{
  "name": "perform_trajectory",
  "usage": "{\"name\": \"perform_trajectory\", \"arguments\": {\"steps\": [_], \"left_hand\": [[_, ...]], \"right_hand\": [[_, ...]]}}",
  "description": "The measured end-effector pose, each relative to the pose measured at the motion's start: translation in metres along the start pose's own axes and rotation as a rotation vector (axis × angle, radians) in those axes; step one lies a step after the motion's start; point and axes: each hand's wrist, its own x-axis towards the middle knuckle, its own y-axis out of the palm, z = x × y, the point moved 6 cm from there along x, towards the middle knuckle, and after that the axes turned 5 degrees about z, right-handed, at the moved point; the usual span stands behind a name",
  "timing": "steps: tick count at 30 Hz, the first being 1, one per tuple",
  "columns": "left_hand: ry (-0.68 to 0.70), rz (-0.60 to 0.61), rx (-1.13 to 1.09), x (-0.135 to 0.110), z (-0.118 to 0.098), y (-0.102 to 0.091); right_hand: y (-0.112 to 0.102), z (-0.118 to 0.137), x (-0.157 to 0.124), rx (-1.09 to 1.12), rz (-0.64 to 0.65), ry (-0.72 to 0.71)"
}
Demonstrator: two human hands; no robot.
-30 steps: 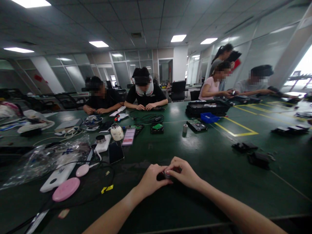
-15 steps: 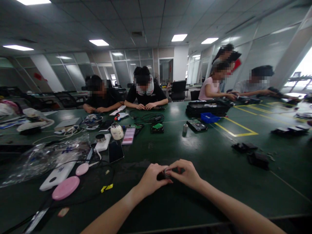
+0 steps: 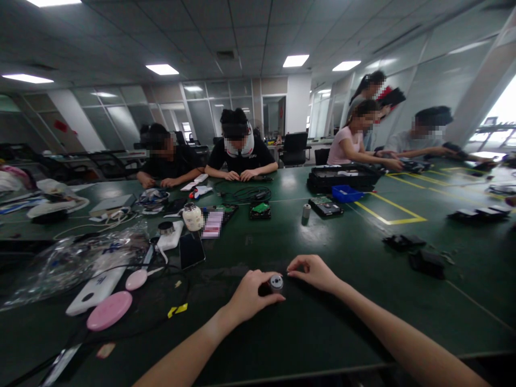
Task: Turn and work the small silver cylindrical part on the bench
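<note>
1. On the green table (image 3: 355, 252), close to its near edge, lies one small dark cylinder (image 3: 274, 284). Its long axis runs roughly left to right, and its round silver end (image 3: 276, 281) faces up and toward the right hand.
2. The left hand (image 3: 250, 294) rests on the table, fingers curled tight about the cylinder's dark body, forearm coming in from the lower left.
3. The right hand (image 3: 316, 271) sits just beside the silver end without touching it, thumb and forefinger pinched together. Whether they hold anything I cannot tell.
4. Count: one cylinder, two hands at it, and five other people (image 3: 236, 156) along the far side.
</note>
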Motion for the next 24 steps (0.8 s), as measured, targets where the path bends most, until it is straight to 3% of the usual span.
{"name": "perform_trajectory", "arguments": {"steps": [4, 8, 13, 17, 24], "left_hand": [[-0.002, 0.002, 0.001, 0.0, 0.002, 0.001], [-0.013, -0.006, 0.015, 0.0, 0.006, 0.003], [-0.005, 0.012, 0.006, 0.001, 0.006, 0.004], [-0.006, 0.005, 0.026, 0.001, 0.007, 0.004], [0.01, -0.016, 0.018, 0.002, 0.009, 0.007]], "right_hand": [[0.004, -0.008, 0.002, 0.08, 0.123, 0.01], [0.006, -0.013, 0.002, 0.122, 0.146, 0.032], [0.005, -0.009, 0.003, 0.209, 0.034, 0.042], [0.006, 0.011, -0.002, 0.334, -0.104, -0.003], [0.02, 0.044, -0.012, 0.414, -0.128, -0.091]]}}
